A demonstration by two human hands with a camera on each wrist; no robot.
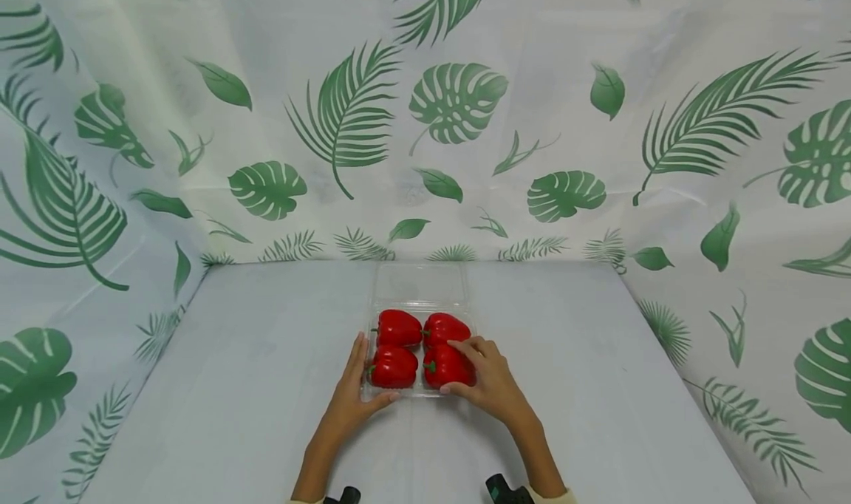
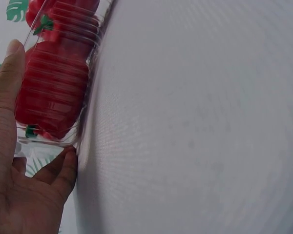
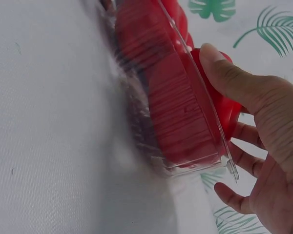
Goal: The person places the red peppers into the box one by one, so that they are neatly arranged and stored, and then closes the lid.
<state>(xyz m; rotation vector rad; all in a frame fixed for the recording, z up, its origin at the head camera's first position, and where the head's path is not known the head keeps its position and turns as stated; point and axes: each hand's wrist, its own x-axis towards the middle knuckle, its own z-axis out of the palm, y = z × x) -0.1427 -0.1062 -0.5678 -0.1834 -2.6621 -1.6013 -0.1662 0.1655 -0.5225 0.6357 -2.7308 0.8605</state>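
A clear plastic clamshell container (image 1: pixel 420 394) sits on the table with red bell peppers in two rows of two. My left hand (image 1: pixel 349 400) holds its front left corner, fingers along the left side and thumb at the front edge. With my right hand (image 1: pixel 495 386) I grip the front right bell pepper (image 1: pixel 444 371), thumb low in front and fingers over its top and far side. The front left pepper (image 1: pixel 394 368), back left pepper (image 1: pixel 399 328) and back right pepper (image 1: pixel 444 328) lie beside it, green stems mostly to the left.
The container's clear lid (image 1: pixel 420 285) is folded back, toward the wall. A white cloth (image 1: pixel 266 415) covers the table. Leaf-printed sheets (image 1: pixel 372 120) hang behind it and on both sides. Dark wrist devices (image 1: pixel 508 489) show at the bottom edge.
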